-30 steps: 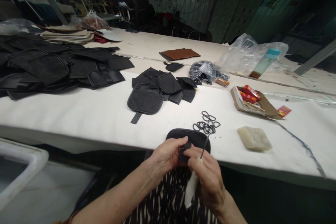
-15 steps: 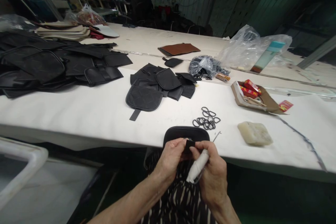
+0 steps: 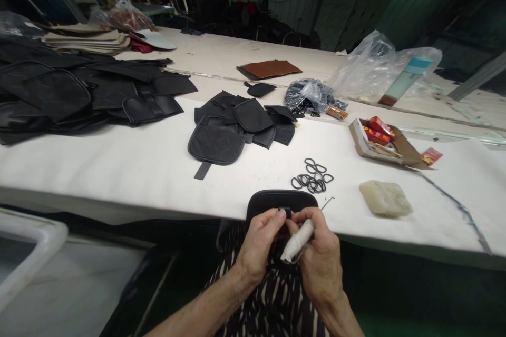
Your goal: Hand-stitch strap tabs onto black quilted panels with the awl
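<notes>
A black padded piece (image 3: 280,199) lies at the table's front edge, partly hidden by my hands. My left hand (image 3: 261,237) is closed, its thumb and fingers pinching the small black strap (image 3: 285,211) on that piece. From the other side my right hand (image 3: 320,242) touches the strap with its fingertips, and it is closed round a hooked tool with a white wrapped handle (image 3: 297,242). The tool's thin metal tip points up and right, past the knuckles. Just beyond lie several black rings (image 3: 312,181).
Black pieces form a small stack (image 3: 217,139) mid-table and a large pile (image 3: 59,95) at left. On the right are a yellowish block (image 3: 385,198), an open carton (image 3: 359,142) with red boxes, and a plastic bag (image 3: 363,71). Brown sheets (image 3: 271,69) lie farther back.
The strap between my fingertips sits slightly higher and shows less of itself. Both hands have otherwise hardly moved; the view has shifted a little.
</notes>
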`<action>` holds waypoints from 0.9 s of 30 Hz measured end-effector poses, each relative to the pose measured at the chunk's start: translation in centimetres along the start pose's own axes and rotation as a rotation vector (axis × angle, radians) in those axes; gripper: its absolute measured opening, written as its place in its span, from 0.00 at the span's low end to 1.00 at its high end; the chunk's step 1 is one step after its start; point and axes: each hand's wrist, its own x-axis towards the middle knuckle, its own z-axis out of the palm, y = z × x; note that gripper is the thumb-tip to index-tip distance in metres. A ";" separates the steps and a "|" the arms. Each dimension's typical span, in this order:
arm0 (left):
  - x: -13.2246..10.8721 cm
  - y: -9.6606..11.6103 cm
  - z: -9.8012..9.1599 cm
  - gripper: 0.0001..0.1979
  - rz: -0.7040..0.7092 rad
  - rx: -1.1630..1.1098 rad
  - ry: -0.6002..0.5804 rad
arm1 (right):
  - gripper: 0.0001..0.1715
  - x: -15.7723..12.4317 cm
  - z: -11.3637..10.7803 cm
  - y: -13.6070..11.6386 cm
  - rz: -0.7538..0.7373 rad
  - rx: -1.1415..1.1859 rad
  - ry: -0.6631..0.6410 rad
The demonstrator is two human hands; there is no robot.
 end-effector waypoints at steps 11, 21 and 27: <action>-0.1 -0.5 0.3 0.14 0.050 0.088 0.041 | 0.11 -0.1 0.0 0.0 0.049 0.003 0.016; 0.0 -0.5 0.6 0.15 0.076 0.164 0.114 | 0.11 0.2 0.1 -0.4 0.049 -0.014 0.012; 0.1 -0.6 0.3 0.16 0.044 0.172 0.111 | 0.10 0.3 0.3 -0.3 0.044 -0.033 0.009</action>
